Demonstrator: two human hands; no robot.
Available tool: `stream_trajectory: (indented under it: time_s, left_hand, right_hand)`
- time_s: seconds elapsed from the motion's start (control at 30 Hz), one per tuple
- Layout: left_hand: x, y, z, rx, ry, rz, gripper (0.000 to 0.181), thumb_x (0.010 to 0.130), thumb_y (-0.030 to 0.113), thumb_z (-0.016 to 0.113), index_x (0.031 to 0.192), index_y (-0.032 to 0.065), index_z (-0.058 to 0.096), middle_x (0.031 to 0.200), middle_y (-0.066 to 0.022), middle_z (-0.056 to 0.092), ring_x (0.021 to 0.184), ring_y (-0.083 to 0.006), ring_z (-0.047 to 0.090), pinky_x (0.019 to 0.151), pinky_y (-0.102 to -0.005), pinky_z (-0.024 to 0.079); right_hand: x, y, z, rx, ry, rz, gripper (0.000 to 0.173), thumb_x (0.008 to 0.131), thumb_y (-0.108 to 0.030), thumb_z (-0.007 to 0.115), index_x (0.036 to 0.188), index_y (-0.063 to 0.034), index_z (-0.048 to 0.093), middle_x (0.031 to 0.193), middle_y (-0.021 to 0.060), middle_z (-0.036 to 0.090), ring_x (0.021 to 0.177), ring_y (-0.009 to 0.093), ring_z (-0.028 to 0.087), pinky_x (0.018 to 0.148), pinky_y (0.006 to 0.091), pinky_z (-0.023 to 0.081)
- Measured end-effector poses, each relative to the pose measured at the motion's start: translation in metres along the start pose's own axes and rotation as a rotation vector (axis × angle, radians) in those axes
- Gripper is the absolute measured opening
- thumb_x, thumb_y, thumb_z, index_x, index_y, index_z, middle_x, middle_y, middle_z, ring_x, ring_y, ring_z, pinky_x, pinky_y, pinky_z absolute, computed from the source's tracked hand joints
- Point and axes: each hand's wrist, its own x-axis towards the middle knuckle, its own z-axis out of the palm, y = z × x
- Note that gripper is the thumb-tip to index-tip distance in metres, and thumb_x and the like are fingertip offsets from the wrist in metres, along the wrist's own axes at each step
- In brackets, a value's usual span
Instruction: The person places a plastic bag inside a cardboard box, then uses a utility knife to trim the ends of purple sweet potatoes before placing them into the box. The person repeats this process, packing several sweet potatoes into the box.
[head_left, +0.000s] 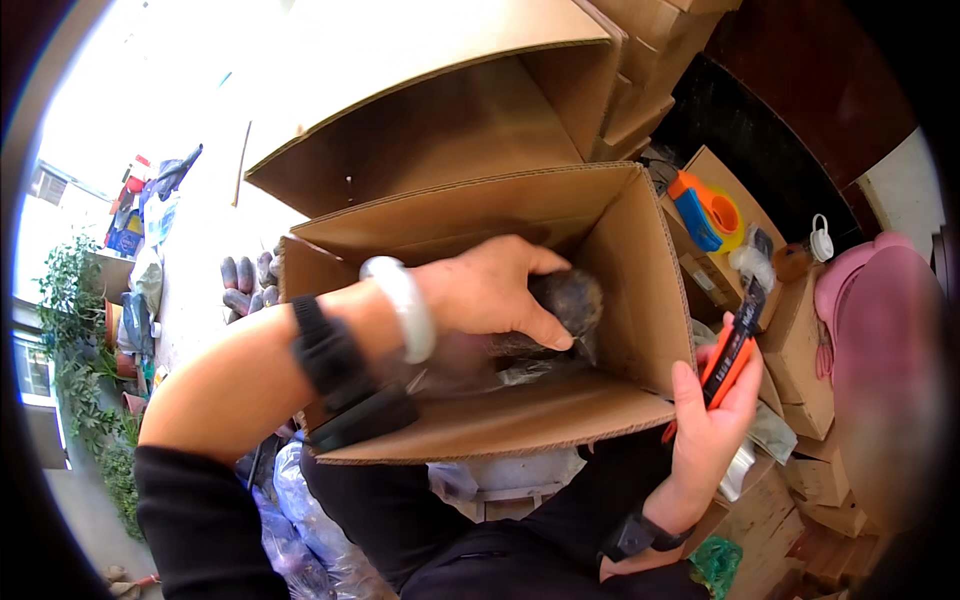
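An open cardboard carton (622, 270) stands in front of me with its flaps up, above my lap. My left hand (487, 289) reaches down into it, with thumb and fingers around a dark, rounded piece of produce (574, 304), perhaps a root or tuber. Clear plastic film (525, 371) lies beneath it in the carton; part of the inside is blurred and hidden by my forearm. Outside the carton's right wall, my right hand (716, 397) grips an orange and black utility knife (731, 360), held tilted with its tip end up. That thumb is close to the carton's near right corner.
Another open carton (450, 127) stands just beyond. Several dark oblong pieces of produce (251, 285) lie to the left. At right are an orange and blue tape dispenser (705, 214), stacked boxes (806, 360) and a pink plastic object (862, 277). Plastic bags (307, 510) lie below left.
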Motion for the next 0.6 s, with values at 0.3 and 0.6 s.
stream_trajectory:
  time_s: [0.3, 0.6]
  left_hand:
    - [0.142, -0.162, 0.052, 0.467, -0.157, -0.338, 0.064, 0.060, 0.034, 0.081, 0.112, 0.0006, 0.065, 0.103, -0.0208, 0.067, 0.099, -0.0332, 0.063, 0.088, -0.0371, 0.048]
    - [0.198, -0.220, 0.098, 0.616, 0.022, -0.220, 0.057, 0.069, 0.034, 0.076, 0.120, 0.0113, 0.061, 0.114, -0.0195, 0.063, 0.110, -0.0350, 0.058, 0.092, -0.0418, 0.047]
  right_hand:
    - [0.004, 0.008, -0.009, 0.059, -0.019, 0.045, 0.074, 0.071, -0.008, 0.079, 0.134, -0.0018, 0.040, 0.097, 0.0038, 0.053, 0.080, 0.008, 0.048, 0.074, 0.0207, 0.039]
    - [0.006, 0.014, -0.021, -0.003, -0.087, 0.060, 0.071, 0.078, -0.009, 0.073, 0.138, -0.0012, 0.036, 0.121, 0.0072, 0.047, 0.108, 0.017, 0.045, 0.097, 0.0306, 0.035]
